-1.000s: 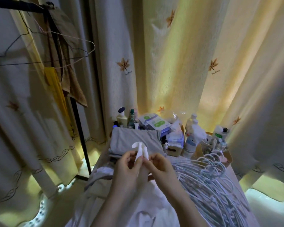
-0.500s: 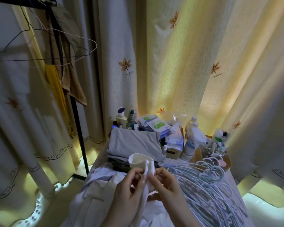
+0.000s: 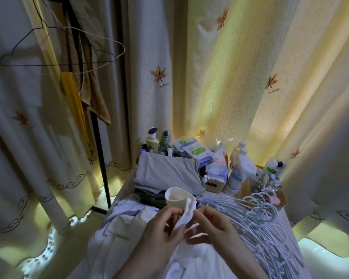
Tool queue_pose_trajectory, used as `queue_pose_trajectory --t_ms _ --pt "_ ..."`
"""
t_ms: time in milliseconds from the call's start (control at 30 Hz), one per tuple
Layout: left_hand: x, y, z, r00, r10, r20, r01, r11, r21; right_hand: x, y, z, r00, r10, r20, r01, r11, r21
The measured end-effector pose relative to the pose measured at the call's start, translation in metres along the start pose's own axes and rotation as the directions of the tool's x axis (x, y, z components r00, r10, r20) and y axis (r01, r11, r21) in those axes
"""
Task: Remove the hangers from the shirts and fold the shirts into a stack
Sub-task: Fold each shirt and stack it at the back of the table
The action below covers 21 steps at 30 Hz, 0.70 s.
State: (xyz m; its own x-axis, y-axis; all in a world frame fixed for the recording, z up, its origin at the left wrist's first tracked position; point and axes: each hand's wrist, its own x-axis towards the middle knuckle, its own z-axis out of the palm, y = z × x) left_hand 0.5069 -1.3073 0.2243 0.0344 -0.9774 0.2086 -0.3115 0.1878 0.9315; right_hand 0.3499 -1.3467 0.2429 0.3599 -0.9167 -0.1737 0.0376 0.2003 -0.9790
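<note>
A white shirt [image 3: 117, 236] lies crumpled on the table in front of me. My left hand [image 3: 159, 226] and my right hand [image 3: 212, 224] both pinch a strip of its fabric between them. Above my fingers a stiff band of the shirt, a cuff or collar [image 3: 178, 199], curls into an open loop. Behind it sits a stack of folded shirts [image 3: 165, 174] with a grey one on top. A pile of pale blue hangers [image 3: 258, 216] spreads over the table's right side. I cannot see any hanger inside the white shirt.
Bottles, boxes and a spray bottle [image 3: 237, 174] crowd the table's far end. A black clothes rack [image 3: 98, 137] stands at left with wire hangers [image 3: 58, 57], a brown towel and a yellow cloth. Curtains with leaf prints close in all around.
The white band has opened from a narrow folded strip into a round loop. My hands have kept their pinch on the fabric and sit lower and nearer in the view.
</note>
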Motion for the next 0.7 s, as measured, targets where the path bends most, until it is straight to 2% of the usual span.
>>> queue_pose_trajectory --t_ms 67,100,167,233,333,433,533,600,700 --pt "0.001 0.0 -0.003 1.0 0.026 0.017 -0.026 1.0 0.008 0.003 -0.004 -0.011 0.985 -0.163 -0.061 0.144 0.959 -0.243" --pt "0.002 0.0 -0.004 0.999 0.04 0.026 -0.04 0.999 0.009 0.004 -0.009 -0.017 0.959 -0.278 -0.051 0.239 0.894 -0.38" --pt "0.004 0.003 -0.007 0.997 0.058 0.059 -0.058 0.998 -0.006 0.009 -0.024 -0.024 0.893 -0.422 0.155 0.43 0.701 -0.569" --pt "0.007 0.007 -0.009 0.993 0.057 0.108 -0.051 0.997 -0.057 0.017 -0.038 -0.022 0.855 -0.366 0.368 0.518 0.556 -0.65" --pt "0.017 0.016 -0.022 0.989 0.072 0.13 -0.057 0.991 -0.119 0.03 -0.051 -0.011 0.855 -0.255 0.452 0.512 0.551 -0.659" --pt "0.034 0.028 -0.042 0.993 0.101 0.053 -0.095 0.988 -0.12 0.038 -0.062 -0.003 0.829 -0.335 0.447 0.555 0.583 -0.593" --pt "0.049 0.048 -0.06 0.996 0.073 -0.055 -0.083 0.971 -0.224 0.047 -0.084 0.006 0.783 -0.462 0.416 0.621 0.546 -0.563" --pt "0.054 0.058 -0.07 0.996 0.085 -0.021 -0.088 0.983 -0.161 0.054 -0.11 0.012 0.753 -0.545 0.37 0.653 0.544 -0.527" --pt "0.052 0.06 -0.081 0.996 0.088 0.003 -0.088 0.992 0.088 0.062 -0.157 0.013 0.698 -0.647 0.306 0.705 0.547 -0.451"
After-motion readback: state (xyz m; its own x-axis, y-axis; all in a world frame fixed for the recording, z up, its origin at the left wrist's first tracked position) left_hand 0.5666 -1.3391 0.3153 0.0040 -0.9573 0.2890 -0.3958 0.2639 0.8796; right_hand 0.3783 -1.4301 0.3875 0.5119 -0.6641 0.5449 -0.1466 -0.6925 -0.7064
